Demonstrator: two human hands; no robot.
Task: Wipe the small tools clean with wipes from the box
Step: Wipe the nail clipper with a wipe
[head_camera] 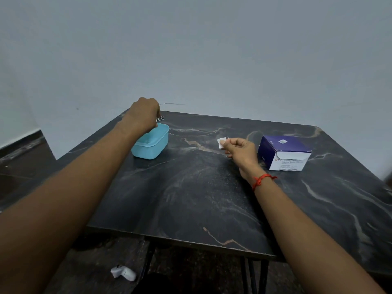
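My left hand [142, 115] hovers over the far rim of a light blue plastic tub [151, 143] and grips a small metal tool [160, 119], which looks like a nail clipper. What lies inside the tub is hidden. My right hand [239, 150], with a red thread on its wrist, holds a small white wipe [221, 142] pinched between thumb and fingers above the middle of the table. A blue and white box of wipes [284, 152] lies just right of that hand.
The dark marbled table [191, 198] stands against a pale wall. A white controller [123, 272] lies on the floor below the table's front edge, near a table leg.
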